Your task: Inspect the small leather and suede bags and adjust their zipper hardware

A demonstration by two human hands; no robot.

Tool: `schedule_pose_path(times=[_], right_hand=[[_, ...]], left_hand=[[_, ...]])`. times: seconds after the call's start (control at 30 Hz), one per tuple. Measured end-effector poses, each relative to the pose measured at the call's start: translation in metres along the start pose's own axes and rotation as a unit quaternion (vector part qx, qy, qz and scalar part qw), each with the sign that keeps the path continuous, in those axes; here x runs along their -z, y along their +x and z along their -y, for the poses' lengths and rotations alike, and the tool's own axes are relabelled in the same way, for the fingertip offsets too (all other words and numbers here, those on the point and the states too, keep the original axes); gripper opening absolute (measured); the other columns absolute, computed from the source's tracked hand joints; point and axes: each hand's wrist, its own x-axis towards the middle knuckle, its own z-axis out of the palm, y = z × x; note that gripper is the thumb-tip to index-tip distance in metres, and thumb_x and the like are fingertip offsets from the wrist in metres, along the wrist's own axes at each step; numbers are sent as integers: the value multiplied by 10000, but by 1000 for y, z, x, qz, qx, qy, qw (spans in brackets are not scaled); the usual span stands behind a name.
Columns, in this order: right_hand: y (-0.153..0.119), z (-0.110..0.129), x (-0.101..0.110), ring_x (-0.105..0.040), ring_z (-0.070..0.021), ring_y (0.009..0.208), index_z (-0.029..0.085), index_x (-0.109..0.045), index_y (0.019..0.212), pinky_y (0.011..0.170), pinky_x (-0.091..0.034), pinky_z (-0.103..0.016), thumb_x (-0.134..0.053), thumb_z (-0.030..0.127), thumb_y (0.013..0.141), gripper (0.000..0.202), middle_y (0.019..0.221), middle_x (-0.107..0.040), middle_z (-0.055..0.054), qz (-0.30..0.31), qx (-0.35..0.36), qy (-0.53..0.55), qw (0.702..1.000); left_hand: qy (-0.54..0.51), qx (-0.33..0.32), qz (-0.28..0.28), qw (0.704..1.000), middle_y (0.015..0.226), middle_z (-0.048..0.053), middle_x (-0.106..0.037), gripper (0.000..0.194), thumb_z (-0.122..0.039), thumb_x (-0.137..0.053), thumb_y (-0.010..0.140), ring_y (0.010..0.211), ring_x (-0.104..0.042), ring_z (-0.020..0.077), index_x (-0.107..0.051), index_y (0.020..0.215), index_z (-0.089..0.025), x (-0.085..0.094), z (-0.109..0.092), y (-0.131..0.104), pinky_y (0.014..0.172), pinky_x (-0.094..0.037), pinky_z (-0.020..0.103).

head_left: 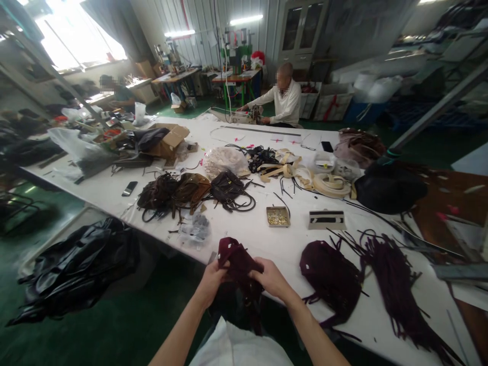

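Most of the fingers are hidden beneath the maroon piece [239, 259], and its lower end sinks into shadow below the near edge of the worktop [247, 227], where the hanging straps are too dark to tell apart. The bundle of maroon strips [398, 287] by the near right corner runs out of view at the bottom. The piece itself looks soft, crumpled and deep wine-red, rounded at the top, with small white patches on its upper left. It is held at the near edge, around the middle. The left grip [211, 279] is closed on its left side, thumb on top; the right grip [270, 277] is closed on its right side. Toward the near right corner lies a similarly coloured bag [330, 277], straps trailing, their undersides unseen
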Motion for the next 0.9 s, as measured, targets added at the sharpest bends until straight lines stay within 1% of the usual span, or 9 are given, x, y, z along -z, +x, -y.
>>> schedule_pose_path(times=[0.03, 0.1, 0.2, 0.3, 0.37, 0.43, 0.53, 0.7, 0.9], right_hand=[[-1, 0, 1, -704, -247, 882, 188, -785, 982, 816, -557, -358, -752, 375, 839, 238, 941, -817, -37, -33, -8, 12, 999], [0, 2, 8, -712, -265, 926, 183, -792, 1065, 848, -559, -377, -769, 490, 868, 366, 999, -825, -68, -62, -19, 59, 996], [3, 1, 32, -715, -305, 1100, 194, -774, 1240, 1021, -545, -437, -745, 616, 905, 539, 1165, -822, -109, -94, -9, 119, 988], [1, -12, 58, -692, -346, 1198, 198, -782, 1237, 1145, -484, -497, -753, 689, 875, 610, 1224, -813, -122, -179, -6, 70, 981], [-5, -28, 66, -690, -363, 1189, 192, -805, 1188, 1133, -487, -501, -774, 718, 837, 633, 1224, -815, -127, -201, -22, 19, 979], [-13, -44, 64, -695, -362, 1160, 189, -816, 1171, 1058, -528, -477, -776, 730, 825, 642, 1226, -814, -128, -183, -47, 13, 982], [-24, -61, 48, -698, -352, 1174, 197, -801, 1209, 976, -567, -441, -791, 733, 806, 670, 1233, -807, -121, -147, -89, 77, 982], [-26, -81, 26, -695, -338, 1203, 195, -759, 1295, 983, -571, -442, -852, 726, 738, 775, 1219, -801, -127, -167, -114, 166, 965], [-28, -95, 28, -707, -322, 1189, 200, -780, 1235, 950, -584, -413, -831, 739, 760, 721, 1268, -785, -136, -186, -118, 210, 952]], left_hand=[[-4, -8, -7, 1000, 1066, 199, -822, 543, -531, -909, 852, 877, -779, 274, -771, 1152, -101, -1, 0, 0, 816, -636, 350], [-22, -22, -27, 999, 1107, 179, -820, 567, -563, -900, 844, 893, -777, 267, -761, 1184, -131, -1, -2, 1, 836, -630, 351], [-38, -40, -49, 997, 1172, 159, -811, 599, -581, -907, 809, 954, -778, 280, -739, 1212, -172, 1, -9, 1, 865, -621, 362], [1, -64, -47, 997, 1117, 156, -812, 545, -575, -860, 851, 930, -763, 278, -738, 1179, -158, -1, -16, 1, 855, -601, 369], [53, -93, -40, 993, 1021, 133, -808, 469, -553, -826, 882, 845, -725, 254, -750, 1102, -146, -7, -17, 2, 809, -572, 359], [118, -134, -37, 983, 897, 86, -776, 352, -489, -807, 898, 783, -663, 225, -754, 966, -147, -16, -17, 2, 768, -520, 333], [222, -191, -27, 956, 798, 31, -704, 225, -359, -730, 947, 789, -594, 206, -739, 826, -170, -30, -19, -4, 753, -445, 310], [341, -240, -9, 909, 795, 3, -679, 198, -251, -617, 1002, 779, -568, 192, -743, 859, -198, -44, -33, -17, 723, -406, 300], [402, -288, 6, 869, 793, 10, -684, 258, -150, -512, 1002, 764, -603, 194, -726, 868, -203, -47, -38, -21, 715, -405, 308]])
